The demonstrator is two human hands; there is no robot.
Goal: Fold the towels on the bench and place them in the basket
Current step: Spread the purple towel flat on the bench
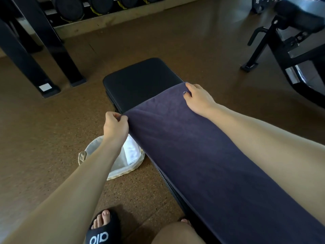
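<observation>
A brown cork-patterned floor (44, 138) fills most of the frame. One black padded bench (140, 80) runs from the centre down to the lower right, where it is cut off by the frame edge. One dark navy towel (202, 164) lies spread lengthwise along the bench, covering all but its far end; the towel's near end also runs out of frame at the lower right, so its full length cannot be seen.

Two bare arms reach in from the bottom. The left hand (115, 126), left of centre, pinches the towel's far left corner between thumb and curled fingers. The right hand (197, 98), right of centre, has fingers curled over the towel's far right corner, gripping it.

In the upper right stands part of a second black bench frame (281, 41), cut off. In the upper left, dark rack legs (35, 50) and a row of dumbbells (98, 4) are blurred and partly out of frame.

One pale round basket (121, 169) sits on the floor left of the bench, partly hidden behind the left forearm. Inside it lies white folded cloth (131, 152); how many pieces cannot be told.

At the bottom, one foot in a black slide sandal (103, 229) shows.
</observation>
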